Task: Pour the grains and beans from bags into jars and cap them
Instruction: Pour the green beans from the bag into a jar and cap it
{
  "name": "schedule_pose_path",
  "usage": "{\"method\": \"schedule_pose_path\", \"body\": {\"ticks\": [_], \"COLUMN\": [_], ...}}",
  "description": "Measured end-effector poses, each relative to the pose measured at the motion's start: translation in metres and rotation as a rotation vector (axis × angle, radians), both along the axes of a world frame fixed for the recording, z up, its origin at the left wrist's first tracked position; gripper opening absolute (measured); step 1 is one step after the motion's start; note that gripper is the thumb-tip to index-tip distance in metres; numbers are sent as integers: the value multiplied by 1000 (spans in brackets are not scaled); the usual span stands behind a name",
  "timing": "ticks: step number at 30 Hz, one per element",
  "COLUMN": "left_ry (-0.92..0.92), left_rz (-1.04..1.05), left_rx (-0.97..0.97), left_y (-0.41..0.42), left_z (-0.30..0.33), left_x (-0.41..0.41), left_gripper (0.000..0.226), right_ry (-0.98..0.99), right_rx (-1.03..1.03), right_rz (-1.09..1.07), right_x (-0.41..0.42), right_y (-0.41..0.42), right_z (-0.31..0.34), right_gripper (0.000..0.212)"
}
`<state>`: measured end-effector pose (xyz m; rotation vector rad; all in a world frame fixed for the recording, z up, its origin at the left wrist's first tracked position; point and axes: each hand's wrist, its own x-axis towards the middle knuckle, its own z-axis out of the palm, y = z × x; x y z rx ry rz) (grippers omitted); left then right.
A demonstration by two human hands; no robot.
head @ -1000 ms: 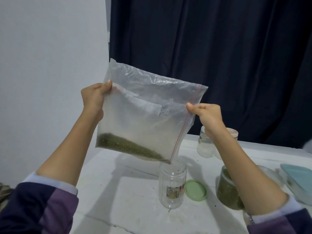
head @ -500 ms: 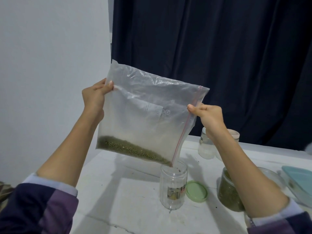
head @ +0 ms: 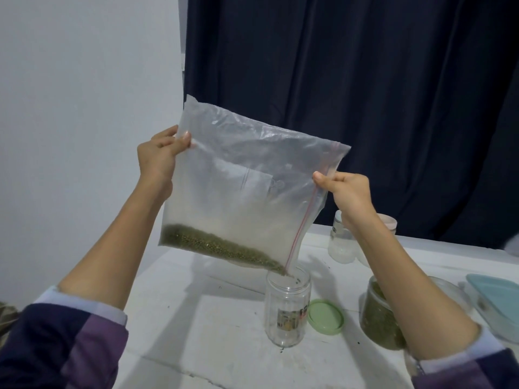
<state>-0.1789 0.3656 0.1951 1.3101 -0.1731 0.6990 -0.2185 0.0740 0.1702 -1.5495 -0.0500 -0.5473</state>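
Note:
A large clear zip bag (head: 247,192) hangs tilted in the air, with green beans (head: 216,245) heaped along its lower edge. My left hand (head: 157,158) pinches the bag's upper left side. My right hand (head: 345,189) grips the red zip edge on the right. The bag's lowest corner rests in the mouth of a clear labelled jar (head: 288,310) standing uncapped on the white table (head: 213,346). A few beans drop into the jar. Its green lid (head: 325,317) lies flat just to the right.
A jar full of green beans (head: 379,321) stands under my right forearm. Behind are a clear jar of white grains (head: 341,240) and a pink-lidded jar (head: 389,221). A teal-lidded container (head: 497,299) sits at the right edge. Dark curtain behind, white wall left.
The bag's lower corner has sunk into the jar's mouth and the beans have slid down to it. Both hands keep the same hold.

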Motion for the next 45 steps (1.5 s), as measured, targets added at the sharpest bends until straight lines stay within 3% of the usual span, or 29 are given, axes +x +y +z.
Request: {"method": "schedule_pose_path", "body": {"ticks": [31, 37, 40, 45], "left_ry": [-6, -4, -1, -6], "left_rz": [52, 75, 89, 109], "left_rx": [-18, 5, 4, 3], "left_y": [1, -1, -1, -6], "left_z": [-7, -6, -6, -5], "left_x": [-8, -10, -11, -9], "left_gripper": [4, 20, 9, 9], "right_ry": [4, 17, 17, 24], "right_rx": [2, 0, 13, 22], "right_rz": [0, -12, -40, -30], "right_x": [5, 6, 7, 8], "right_y": [11, 10, 11, 11], "right_z": [1, -1, -2, -2], "right_gripper": [10, 10, 12, 13]}}
